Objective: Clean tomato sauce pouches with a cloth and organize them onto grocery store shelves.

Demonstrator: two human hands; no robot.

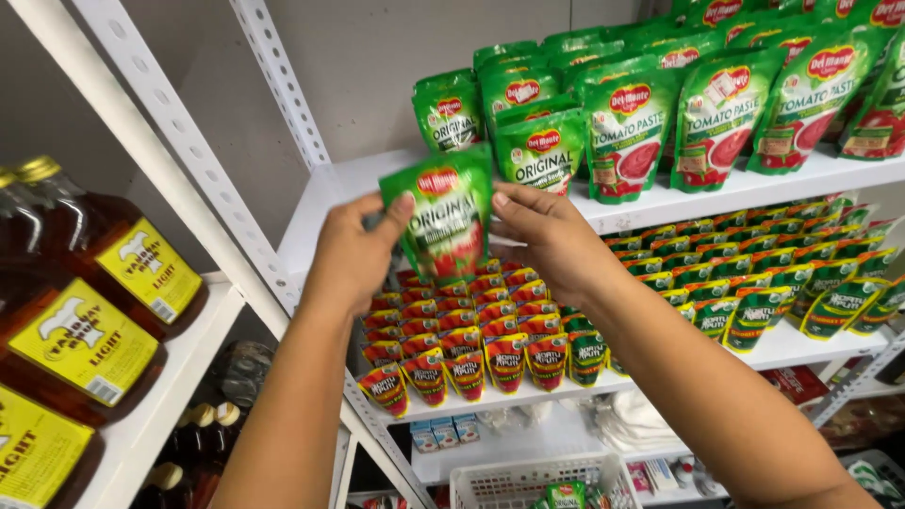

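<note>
- The green sauce pouch (441, 219) is a glossy stand-up pack, green with a red tomato picture low on its front and a red oval mark near the top; it is held upright in the air, in front of the white shelf edge (660, 203).
- The left hand (351, 253) closes on the pouch's left edge, thumb on the front face.
- The right hand (547, 240) pinches the right edge, thumb on the front, fingers behind.
- Just behind it, matching green pouches (542, 151) stand on the upper shelf, with larger tomato paste pouches (718, 118) further right.
- Below, rows of small red sachets (462, 330) and green sachets (754, 283) fill the next shelf.
- Amber bottles with yellow labels (80, 320) stand well apart on the left rack.
</note>
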